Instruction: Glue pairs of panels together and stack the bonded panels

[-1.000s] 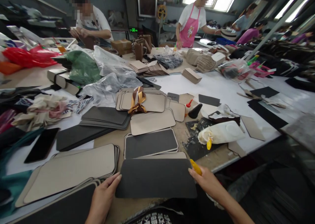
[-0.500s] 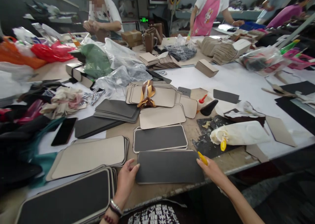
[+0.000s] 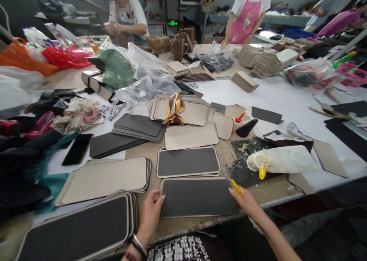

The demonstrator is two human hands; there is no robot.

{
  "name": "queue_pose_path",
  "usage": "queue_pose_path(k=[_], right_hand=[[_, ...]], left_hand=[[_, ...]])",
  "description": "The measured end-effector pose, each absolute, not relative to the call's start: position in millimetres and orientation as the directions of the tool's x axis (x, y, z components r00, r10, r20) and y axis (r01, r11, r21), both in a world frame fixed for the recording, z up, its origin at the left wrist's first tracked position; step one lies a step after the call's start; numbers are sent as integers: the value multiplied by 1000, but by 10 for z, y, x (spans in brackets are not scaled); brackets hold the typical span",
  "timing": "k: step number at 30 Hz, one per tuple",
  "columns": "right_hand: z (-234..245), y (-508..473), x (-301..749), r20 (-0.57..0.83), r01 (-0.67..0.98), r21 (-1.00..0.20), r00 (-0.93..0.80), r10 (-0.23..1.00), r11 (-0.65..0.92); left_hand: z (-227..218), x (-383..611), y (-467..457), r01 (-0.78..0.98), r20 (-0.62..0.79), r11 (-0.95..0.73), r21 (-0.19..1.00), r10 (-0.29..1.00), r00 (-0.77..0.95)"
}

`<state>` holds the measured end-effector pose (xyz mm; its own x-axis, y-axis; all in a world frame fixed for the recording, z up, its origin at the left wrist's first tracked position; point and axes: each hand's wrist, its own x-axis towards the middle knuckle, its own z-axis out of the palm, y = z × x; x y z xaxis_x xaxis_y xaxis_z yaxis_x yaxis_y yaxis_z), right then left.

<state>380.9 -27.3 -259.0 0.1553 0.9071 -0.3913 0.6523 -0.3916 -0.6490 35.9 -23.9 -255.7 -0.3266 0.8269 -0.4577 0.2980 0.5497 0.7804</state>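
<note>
A dark grey sheet [image 3: 197, 196] lies on a slightly larger beige board, whose pale rim shows along the top and left. My left hand [image 3: 151, 211] has its thumb pressed at the board's left edge, with the fingers curled beside it. At the right edge, my right hand [image 3: 243, 200] touches the sheet with its fingertips while gripping a slim yellow tool [image 3: 236, 187], partly hidden by the hand. Just beyond lies a pale-rimmed dark panel [image 3: 187, 161] on a small stack. Left of my left hand is a stack of similar large panels [image 3: 77, 226].
Beige boards [image 3: 106, 179] are stacked at left, near a phone [image 3: 77, 149]. A glue-crusted white bottle [image 3: 286, 159] with a yellow piece lies at right on a dark, stained mat. A ribbon-tied board bundle [image 3: 192, 113] and plastic bags stand farther back. Co-workers stand across the table.
The dark sheet and board have shifted slightly against each other, so more pale rim shows at top and left. The view has shifted a little. A co-worker in a pink apron has drawn an arm in.
</note>
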Motion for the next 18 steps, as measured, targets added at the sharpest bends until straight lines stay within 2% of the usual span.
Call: queue_pose_path(k=[5, 8, 13, 18], right_hand=[[-2593, -303, 3768, -307, 741, -580, 185, 934, -338], [-2612, -294, 3738, -350, 759, -549, 173, 921, -351], [-2684, -250, 3711, -400, 862, -392, 155, 903, -322], [-2757, -233, 3712, -418, 886, -342, 155, 895, -313]], left_hand=[[-2598, 307, -365, 264, -484, 569, 779, 813, -324], [-2603, 286, -374, 286, -455, 550, 785, 825, -337], [-2658, 259, -356, 369, -428, 549, 750, 828, -362], [-2667, 279, -364, 377, -463, 579, 723, 811, -359]])
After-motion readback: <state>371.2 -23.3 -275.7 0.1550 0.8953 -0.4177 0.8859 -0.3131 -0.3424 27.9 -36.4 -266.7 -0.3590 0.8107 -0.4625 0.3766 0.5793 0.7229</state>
